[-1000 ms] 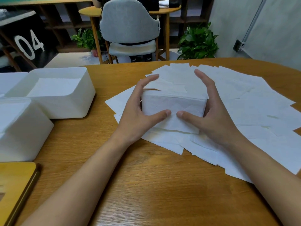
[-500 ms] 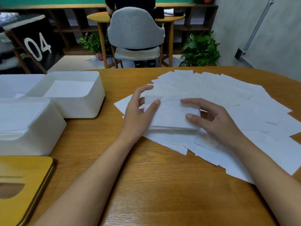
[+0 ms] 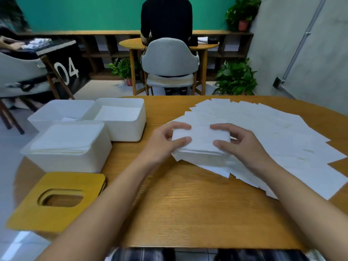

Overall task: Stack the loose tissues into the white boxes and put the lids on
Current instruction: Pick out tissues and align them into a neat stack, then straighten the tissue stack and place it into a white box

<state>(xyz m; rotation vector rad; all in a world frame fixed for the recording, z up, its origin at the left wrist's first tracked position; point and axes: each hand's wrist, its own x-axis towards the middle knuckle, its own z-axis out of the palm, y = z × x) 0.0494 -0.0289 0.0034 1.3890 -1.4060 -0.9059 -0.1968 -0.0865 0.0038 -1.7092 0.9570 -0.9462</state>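
Nearest to us, at the left edge of the round wood-grain table (image 3: 188,213), lies a flat yellow wooden lid (image 3: 56,200) with rounded corners and an oval slot cut through it. Just beyond it stands the nearest white box (image 3: 75,162), a smooth matte rectangle with soft corners, filled with tissues to its rim and uncovered.

In the middle of the table we see both hands on a squared tissue stack (image 3: 201,138). The left hand (image 3: 162,146) grips its left end and the right hand (image 3: 243,146) its right end. Each hand's fingers curl over the far edge, and each thumb presses on the top sheet. The stack sits on top of the loose tissues (image 3: 282,140), thin, flat white rectangles fanned in overlapping rows across the right half of the table.

Further left, the second white box (image 3: 128,130) is open with tissues low inside it. The third white box (image 3: 40,124) touches its left side; we can see one sheet corner in it.

Beyond the table, a person in black (image 3: 166,17) sits in a padded grey chair (image 3: 169,59) at another wooden table, with a leafy potted plant (image 3: 235,78) to the right.
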